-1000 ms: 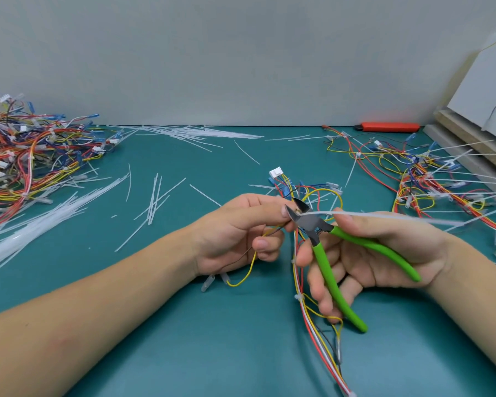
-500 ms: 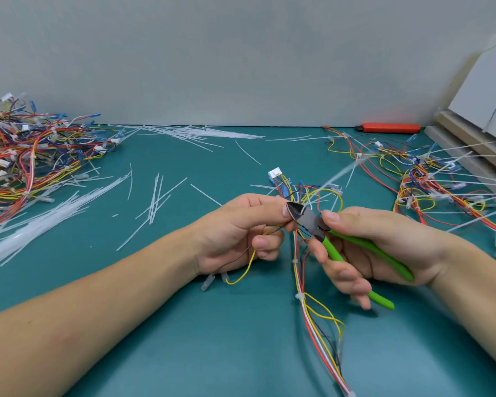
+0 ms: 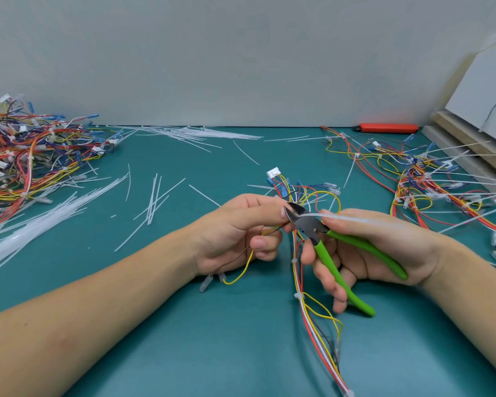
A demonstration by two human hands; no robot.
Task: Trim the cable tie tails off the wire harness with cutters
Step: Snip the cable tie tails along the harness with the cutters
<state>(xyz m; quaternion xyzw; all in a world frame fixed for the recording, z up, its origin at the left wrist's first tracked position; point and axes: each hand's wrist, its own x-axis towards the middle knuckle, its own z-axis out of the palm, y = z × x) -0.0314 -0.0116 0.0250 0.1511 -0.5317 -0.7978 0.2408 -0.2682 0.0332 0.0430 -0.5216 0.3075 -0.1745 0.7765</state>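
Pinching wire harness [image 3: 301, 270] with our left hand [image 3: 238, 233]; right hand [image 3: 364, 247] grips cutters [image 3: 312, 227], blades open round tie tail [image 3: 355, 219] above bench [image 3: 184, 339]. Wires floppy, light; tail thin, springy; we hold near tie.

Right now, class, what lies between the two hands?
In the head view, the cutters' open jaws sit between the left hand and the right hand, with a white cable tie tail in them and the wire harness below.

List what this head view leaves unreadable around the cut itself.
- Tie head on the wire harness: hidden behind left hand fingertips and the cutters.
- Cable tie tail: motion-blurred, so its far end is unclear.
- Right hand palm: covered by the green handles.
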